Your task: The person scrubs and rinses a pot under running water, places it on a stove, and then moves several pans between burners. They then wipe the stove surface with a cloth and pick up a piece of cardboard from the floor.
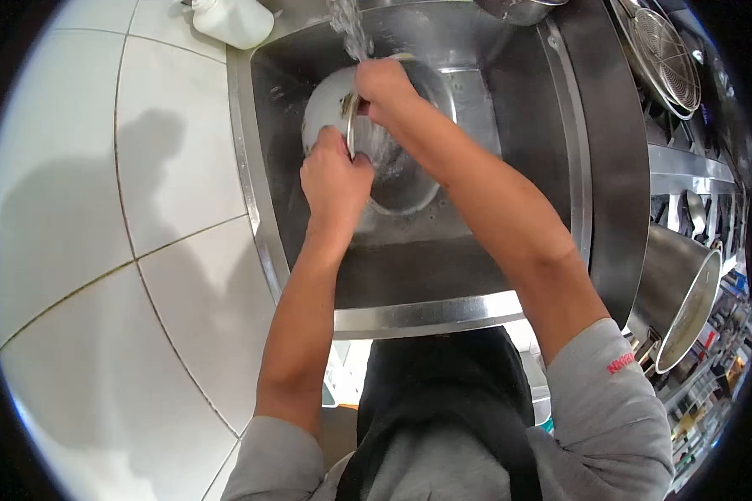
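Both hands work inside a steel sink (443,275). A pale, round dish (322,104) is tilted on its side there, its rim upright between my hands and a dark greenish mark near it. My left hand (337,171) is closed on the lower part of the rim, thumb towards the right. Curled over the upper part is my right hand (383,88), right under the stream of running water (351,29); its fingertips are partly hidden. Below and to the right of the dish, a round, shiny basin (418,196) lies wet on the sink floor.
White tiles (58,234) cover the counter at left, with a white bottle (232,21) at its back edge. A metal pan (522,8) sits at the sink's back right. Along the right are a wire strainer (664,58) and a large steel pot (685,292).
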{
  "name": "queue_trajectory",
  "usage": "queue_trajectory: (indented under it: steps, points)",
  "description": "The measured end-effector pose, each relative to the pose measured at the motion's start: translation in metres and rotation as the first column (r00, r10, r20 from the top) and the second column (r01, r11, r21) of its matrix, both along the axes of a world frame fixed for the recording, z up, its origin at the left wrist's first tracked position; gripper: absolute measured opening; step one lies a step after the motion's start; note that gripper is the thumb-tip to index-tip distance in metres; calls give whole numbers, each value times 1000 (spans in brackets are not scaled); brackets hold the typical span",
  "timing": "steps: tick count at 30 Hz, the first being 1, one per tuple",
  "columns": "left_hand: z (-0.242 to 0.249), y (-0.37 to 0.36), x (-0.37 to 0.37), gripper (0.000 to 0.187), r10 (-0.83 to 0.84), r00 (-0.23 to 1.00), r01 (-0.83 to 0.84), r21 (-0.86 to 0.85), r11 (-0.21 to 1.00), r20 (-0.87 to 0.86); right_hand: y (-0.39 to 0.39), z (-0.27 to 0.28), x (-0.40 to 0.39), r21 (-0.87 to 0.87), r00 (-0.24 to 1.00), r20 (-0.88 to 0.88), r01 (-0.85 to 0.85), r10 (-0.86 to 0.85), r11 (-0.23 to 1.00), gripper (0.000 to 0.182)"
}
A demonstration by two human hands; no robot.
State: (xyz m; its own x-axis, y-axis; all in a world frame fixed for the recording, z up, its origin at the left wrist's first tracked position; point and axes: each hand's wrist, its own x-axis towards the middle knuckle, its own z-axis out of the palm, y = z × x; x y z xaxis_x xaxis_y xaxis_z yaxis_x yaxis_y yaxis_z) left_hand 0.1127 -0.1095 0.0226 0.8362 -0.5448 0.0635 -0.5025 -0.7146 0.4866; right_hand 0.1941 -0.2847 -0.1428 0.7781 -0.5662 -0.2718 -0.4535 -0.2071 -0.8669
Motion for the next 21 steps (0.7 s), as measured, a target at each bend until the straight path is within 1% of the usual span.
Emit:
queue_trajectory:
  steps: [1, 2, 3, 4, 5, 6, 7, 8, 11, 12, 13, 14, 15, 16, 18, 19, 20, 21]
  points:
    - [-15, 2, 6, 20, -3, 998, 6, -65, 998, 58, 10, 6, -9, -59, 1000, 13, -26, 27, 998, 16]
    - [-23, 0, 11, 21, -9, 993, 24, -133, 991, 116, 14, 22, -21, -19, 999, 40, -20, 20, 1000, 17]
    - [-24, -3, 13, 21, -9, 992, 34, -196, 980, 128, 18, 37, -33, 22, 998, 66, -14, 12, 1000, 18]
    - [-23, -5, 13, 20, -7, 991, 41, -257, 966, 134, 17, 82, -50, 167, 995, 98, 10, -27, 986, 24]
    - [-20, -4, 14, 19, 1, 991, 42, -311, 950, 137, 18, 122, -63, 363, 985, 151, 24, -85, 931, 28]
    - [-13, -6, 19, 20, -16, 981, 90, -380, 921, 194, 19, 164, -76, 544, 970, 181, 37, -160, 838, 31]
    - [-1, -7, 26, 20, -9, 985, 78, -401, 913, 171, 13, 191, -85, 738, 939, 221, 17, -265, 674, 31]
    - [13, -9, 32, 20, -8, 989, 71, -422, 904, 150, 3, 200, -95, 729, 949, 263, -75, -177, 681, 34]
    - [32, -4, 51, 19, -33, 997, 59, -465, 883, 63, -20, 192, -117, 477, 913, 404, -258, 51, 840, 35]
    - [44, 0, 50, 19, -37, 999, 49, -462, 886, 35, -31, 176, -117, 224, 914, 320, -330, 251, 917, 36]
    - [54, 4, 49, 19, -42, 999, 40, -456, 889, 5, -34, 157, -115, -146, 903, 163, -376, 397, 915, 39]
    - [60, 9, 52, 19, -38, 997, 7, -445, 895, -62, -35, 137, -115, -481, 882, -40, -429, 469, 765, 41]
    - [67, 10, 50, 19, -58, 994, 7, -472, 881, -94, -33, 122, -116, -725, 853, -257, -481, 454, 494, 44]
    - [75, 10, 48, 18, -78, 989, 5, -500, 866, -125, -31, 115, -116, -784, 851, -329, -488, 410, 383, 45]
    - [86, 6, 41, 18, -86, 984, -11, -539, 842, -154, -26, 80, -120, -806, 837, -351, -498, 420, 319, 46]
    - [79, 2, 37, 17, -74, 987, -14, -543, 839, -140, -20, 68, -122, -816, 828, -362, -504, 428, 284, 47]
    - [68, -4, 33, 17, -63, 990, -16, -548, 836, -125, -6, 56, -125, -721, 855, -371, -511, 362, 468, 46]
    - [56, -10, 31, 17, -52, 993, -17, -558, 829, -109, 19, 57, -129, -520, 853, -448, -491, 266, 699, 40]
